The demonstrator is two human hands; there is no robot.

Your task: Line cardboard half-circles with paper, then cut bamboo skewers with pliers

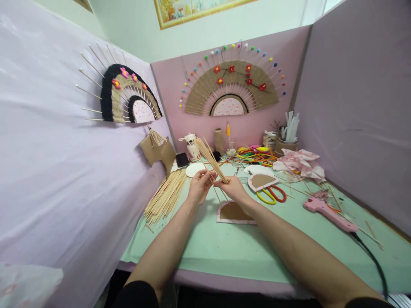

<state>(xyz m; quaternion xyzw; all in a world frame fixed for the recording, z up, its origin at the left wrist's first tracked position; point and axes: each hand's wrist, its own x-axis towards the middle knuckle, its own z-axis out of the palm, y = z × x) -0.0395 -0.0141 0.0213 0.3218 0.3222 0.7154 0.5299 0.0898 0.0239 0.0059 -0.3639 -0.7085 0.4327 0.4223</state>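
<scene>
A bundle of thin wooden sticks [210, 159] is gripped in my right hand [233, 188], its top ends leaning up and to the left. Beside it, my left hand [199, 186] pinches a single thin stick [215, 191] between thumb and fingers, close to the right hand's fingertips. Below the hands lies a half-round cardboard piece [234, 211] with a white and pink fabric border, partly covered by my right wrist. To the left, a large pile of loose wooden sticks [165, 196] rests on the table.
A second half-round piece [261, 180] overlaps scissors [271, 195] at right. Farther right are a pink glue gun [330, 214] with a black cord, stick scraps and crumpled fabric [300, 163]. Coloured cords [257, 156] and jars line the back. Decorated fans [231, 92] hang on the panels.
</scene>
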